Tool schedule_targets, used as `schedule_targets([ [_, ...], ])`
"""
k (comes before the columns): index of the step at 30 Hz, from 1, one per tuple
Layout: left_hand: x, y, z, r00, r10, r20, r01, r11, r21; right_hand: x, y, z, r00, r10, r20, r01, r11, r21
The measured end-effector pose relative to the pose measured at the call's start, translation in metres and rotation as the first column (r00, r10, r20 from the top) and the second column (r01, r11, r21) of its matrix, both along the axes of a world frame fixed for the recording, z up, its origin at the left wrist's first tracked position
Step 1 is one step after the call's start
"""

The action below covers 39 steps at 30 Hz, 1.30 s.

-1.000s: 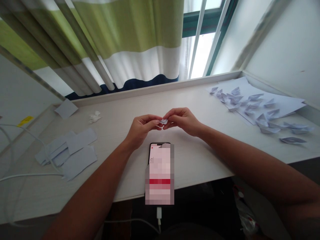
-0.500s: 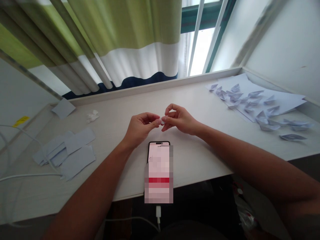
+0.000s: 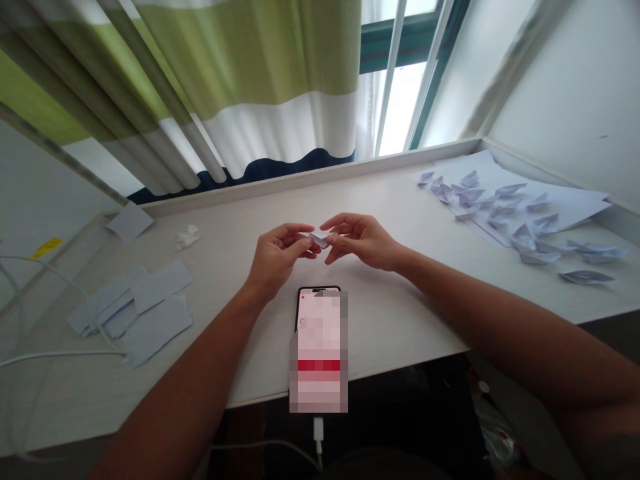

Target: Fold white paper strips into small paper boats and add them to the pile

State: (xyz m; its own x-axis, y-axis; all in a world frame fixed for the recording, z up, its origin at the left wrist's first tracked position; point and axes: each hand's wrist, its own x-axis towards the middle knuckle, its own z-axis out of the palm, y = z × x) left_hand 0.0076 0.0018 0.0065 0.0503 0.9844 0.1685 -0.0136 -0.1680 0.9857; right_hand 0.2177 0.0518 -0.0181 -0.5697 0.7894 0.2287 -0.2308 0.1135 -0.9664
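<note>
A small folded piece of white paper (image 3: 319, 239) is held above the middle of the desk, between both hands. My left hand (image 3: 281, 257) pinches its left side between thumb and fingers. On the other side my right hand (image 3: 364, 241) grips the paper's right end with the thumb, its index finger arched above. The fingertips hide part of the folds. Just below the hands a phone (image 3: 320, 333) lies at the desk's front edge, its lit screen partly blurred out.
Several folded paper boats (image 3: 500, 207) lie at the right, many on white sheets (image 3: 575, 200). Loose paper pieces (image 3: 157, 330) are stacked at the left, near a crumpled paper (image 3: 187, 238) and a square paper (image 3: 130, 223). White cables (image 3: 60, 357) cross the desk's left side.
The folded paper has been turned in the fingers and shows more of its surface now. My right index finger lifted off, then came down closer to the paper.
</note>
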Motion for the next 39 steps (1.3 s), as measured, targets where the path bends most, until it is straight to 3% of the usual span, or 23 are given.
schedule_targets([
  [9,0.003,0.003,-0.003,0.992,0.056,0.114,-0.053,0.998,-0.033,-0.002,-0.002,0.003,0.998,-0.049,-0.043,0.054,0.992,0.11],
  [20,0.006,0.003,-0.007,0.991,0.025,0.128,-0.022,0.999,-0.026,0.001,-0.001,0.004,0.997,-0.004,-0.071,0.006,1.0,0.016],
  [31,0.003,0.003,-0.007,0.998,0.033,-0.055,-0.03,0.997,0.067,0.003,-0.002,0.006,0.996,-0.037,0.082,0.025,0.989,0.143],
  [39,0.0,0.007,-0.015,0.99,-0.019,-0.14,0.039,0.99,0.139,0.002,0.007,-0.001,0.991,-0.055,0.119,0.054,0.998,0.016],
])
